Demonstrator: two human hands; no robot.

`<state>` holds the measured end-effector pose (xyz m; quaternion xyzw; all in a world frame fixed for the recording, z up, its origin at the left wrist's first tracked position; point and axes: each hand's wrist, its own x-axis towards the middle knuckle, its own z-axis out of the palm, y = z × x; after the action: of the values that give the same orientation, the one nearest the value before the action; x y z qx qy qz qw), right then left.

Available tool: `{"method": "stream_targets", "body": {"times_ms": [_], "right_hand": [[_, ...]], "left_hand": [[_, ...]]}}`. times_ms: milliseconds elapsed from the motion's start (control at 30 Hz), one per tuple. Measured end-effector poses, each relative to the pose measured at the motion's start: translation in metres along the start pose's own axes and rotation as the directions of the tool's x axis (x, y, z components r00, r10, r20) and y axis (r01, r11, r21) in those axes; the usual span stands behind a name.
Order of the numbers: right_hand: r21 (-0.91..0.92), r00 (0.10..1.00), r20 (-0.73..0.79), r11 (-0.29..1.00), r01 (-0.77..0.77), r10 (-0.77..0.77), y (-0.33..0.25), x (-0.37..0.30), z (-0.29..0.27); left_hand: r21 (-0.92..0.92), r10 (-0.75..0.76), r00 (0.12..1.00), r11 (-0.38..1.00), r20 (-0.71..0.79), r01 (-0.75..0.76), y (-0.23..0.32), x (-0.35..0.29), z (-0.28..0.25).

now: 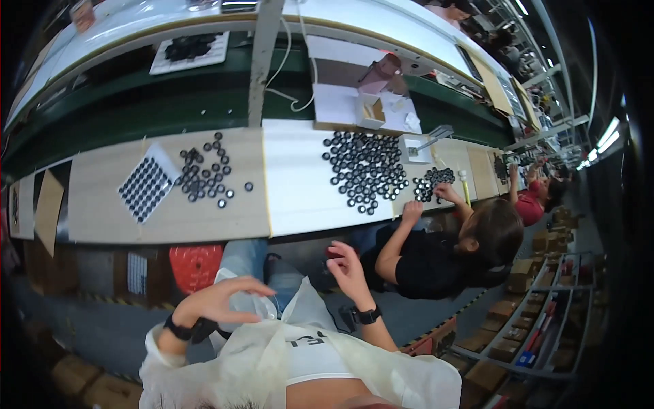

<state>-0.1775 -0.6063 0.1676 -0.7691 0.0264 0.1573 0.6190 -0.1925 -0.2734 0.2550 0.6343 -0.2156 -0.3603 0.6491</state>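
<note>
My left hand (228, 300) hangs over my lap, its fingers stretched out and nothing in them. My right hand (349, 274) is raised beside it, fingers apart and slightly bent, holding nothing that I can see. Both hands are short of the workbench (204, 228) and touch none of the parts there. Ahead of my right hand lies a big spread of small round black parts (364, 167) on the white part of the bench. A smaller loose group of black round parts (204, 178) lies to the left, next to a white tray (150, 180) filled with rows of them.
At my right a co-worker in a black top (443, 262) handles a pile of black parts (433, 180). A small white box (415, 150) stands near it. A red stool (195, 268) is under the bench. Shelves with cartons (504, 320) stand at the far right.
</note>
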Motion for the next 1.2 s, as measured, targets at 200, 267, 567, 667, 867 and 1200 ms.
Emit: {"method": "stream_targets", "body": {"times_ms": [200, 267, 567, 667, 867, 1200], "right_hand": [[0.4, 0.972, -0.193, 0.915, -0.048, 0.135, 0.012, 0.069, -0.01], [0.547, 0.976, -0.123, 0.833, -0.086, 0.182, 0.006, 0.095, -0.001], [0.258, 0.982, 0.089, 0.956, 0.139, -0.167, 0.011, 0.198, 0.074], [0.137, 0.973, 0.054, 0.967, 0.216, -0.225, 0.007, 0.224, 0.116], [0.007, 0.89, -0.297, 0.931, 0.364, -0.345, 0.023, 0.2, 0.162], [0.747, 0.912, -0.411, 0.573, 0.336, 0.001, 0.093, 0.194, 0.117]], "left_hand": [[0.234, -0.291, 0.956, 0.932, 0.034, 0.276, -0.074, -0.01, -0.084], [0.304, -0.242, 0.969, 0.928, 0.056, 0.214, -0.091, 0.005, -0.126], [0.721, -0.191, 0.98, 0.671, -0.056, 0.172, -0.105, -0.02, -0.313], [0.747, -0.213, 0.959, 0.603, -0.189, 0.281, -0.129, -0.068, -0.338], [0.737, -0.015, 0.917, 0.59, -0.399, 0.33, -0.192, -0.136, -0.342], [0.855, 0.298, 0.868, 0.464, -0.397, 0.231, -0.266, -0.188, -0.391]]}}
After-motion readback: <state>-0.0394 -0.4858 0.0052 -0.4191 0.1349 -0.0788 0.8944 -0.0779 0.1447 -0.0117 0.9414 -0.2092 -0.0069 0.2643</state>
